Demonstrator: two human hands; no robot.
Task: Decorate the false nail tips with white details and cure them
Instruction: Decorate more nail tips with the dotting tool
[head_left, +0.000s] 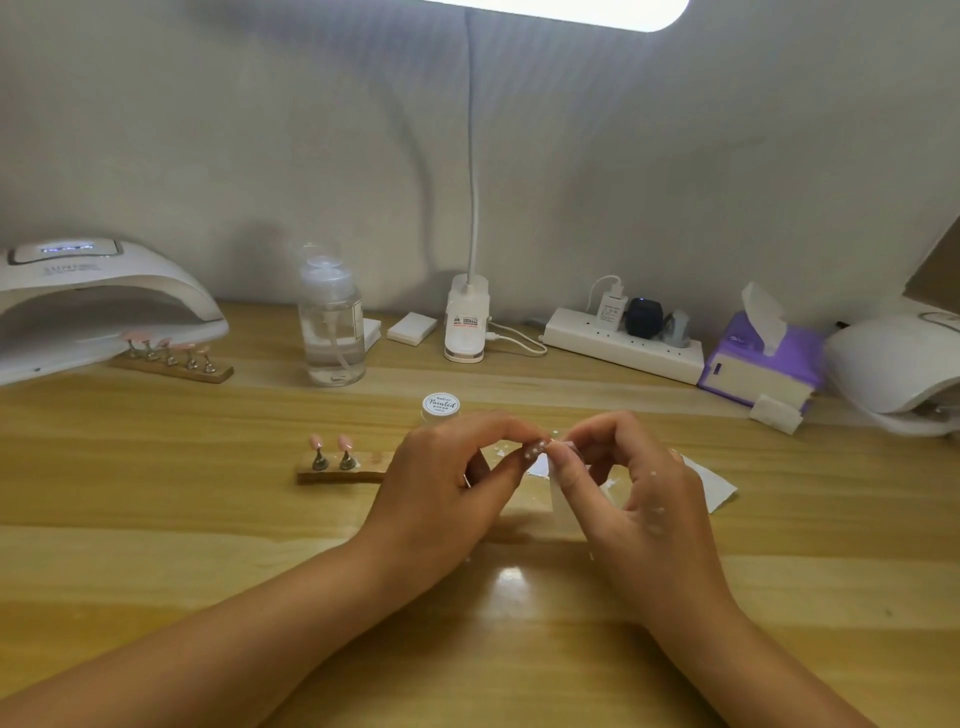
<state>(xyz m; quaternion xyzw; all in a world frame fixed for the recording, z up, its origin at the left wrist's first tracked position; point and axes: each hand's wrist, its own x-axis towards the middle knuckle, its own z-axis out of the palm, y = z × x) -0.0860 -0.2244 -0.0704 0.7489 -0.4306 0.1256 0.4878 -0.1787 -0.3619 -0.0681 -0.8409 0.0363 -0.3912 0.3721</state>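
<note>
Just below the middle of the frame, the two hands met over the wooden table (156, 519). The left hand (447, 483) had its fingers curled in, with thumb and forefinger pinching a small nail tip (537, 450) speckled with white dots. It was held off the table, right where the two sets of fingertips came together. The right hand (639, 493) was curled the same way, thumb and forefinger closed at that same spot. Whether they gripped the tip or a fine tool could not be told, as it was too small and blurred. White specks sat on the back of the right hand, and a white wipe (714, 486) lay under it.

Left of the hands stood a wooden holder (343, 472) carrying two pink tips upright on metal pegs. Just beyond the hands was a small jar (440, 406) whose white lid read "Painted".

At the upper left sat a white curing lamp (98, 306) marked "SUN", its display lit. A second holder (174, 364) with five pink tips rested at its mouth. Along the wall, left to right, stood:
- a clear pump bottle (331, 327)
- white pads (412, 328)
- a clip lamp base (466, 319) with an unreadable red label
- a power strip (623, 345)
- a purple tissue pack (761, 358)
- another white lamp (898, 364)
</note>
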